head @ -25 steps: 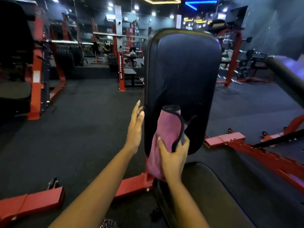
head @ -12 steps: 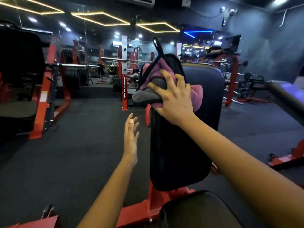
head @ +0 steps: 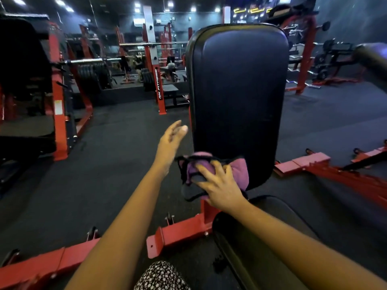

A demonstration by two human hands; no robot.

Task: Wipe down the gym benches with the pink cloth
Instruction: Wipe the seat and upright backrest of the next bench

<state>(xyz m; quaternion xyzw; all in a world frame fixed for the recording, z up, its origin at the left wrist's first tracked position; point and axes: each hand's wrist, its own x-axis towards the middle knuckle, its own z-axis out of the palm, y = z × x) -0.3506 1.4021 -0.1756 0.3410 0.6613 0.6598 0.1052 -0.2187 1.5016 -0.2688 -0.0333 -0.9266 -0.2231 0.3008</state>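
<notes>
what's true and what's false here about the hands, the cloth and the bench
1. The right hand holds the cloth against the backrest. True.
2. The cloth is at the top of the backrest. False: it is near the lower end.
3. The left hand holds nothing. True.
4. The bench frame is blue. False: it is red.

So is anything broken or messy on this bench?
Nothing looks broken or spilled. The back pad stands upright with no tears showing. The pink cloth is bunched up, its black edging sticking out, but only because the right hand grips it against the pad's lower end. The left hand hovers open beside the pad.
</notes>
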